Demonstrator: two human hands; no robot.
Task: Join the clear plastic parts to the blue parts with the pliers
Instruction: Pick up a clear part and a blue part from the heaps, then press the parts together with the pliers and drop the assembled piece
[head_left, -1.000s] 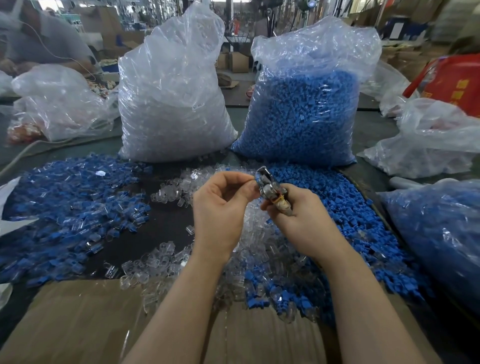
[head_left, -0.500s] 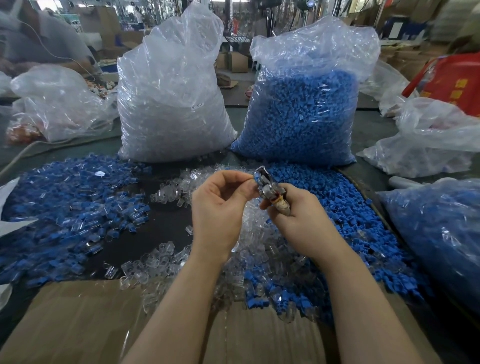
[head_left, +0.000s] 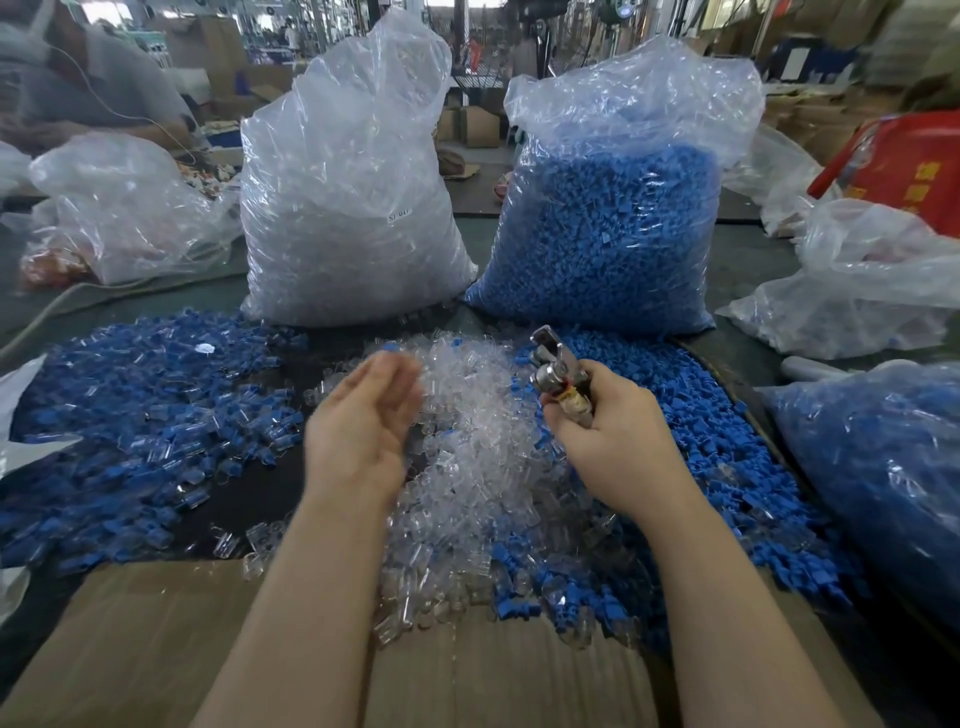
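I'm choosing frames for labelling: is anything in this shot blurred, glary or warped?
Head view: the left hand is smeared at the fingertips; the right hand and pliers are sharp; the clear bag shows glare; the background is soft; the wide lens bends the edges.

Setting: factory or assembly workshop floor. Evidence: two tall clear sacks stand on the dark surface (head_left: 748, 270), one sack of clear plastic parts (head_left: 353, 208), one sack of blue parts (head_left: 608, 228). Loose heaps of the same parts lie in front: joined blue-and-clear pieces (head_left: 140, 415) at left, clear parts (head_left: 467, 441) centre, blue parts (head_left: 727, 441) right. Flattened cardboard (head_left: 156, 639) at near edge. Cardboard boxes (head_left: 472, 124) behind. Another worker (head_left: 88, 78) sits far left, blurred.
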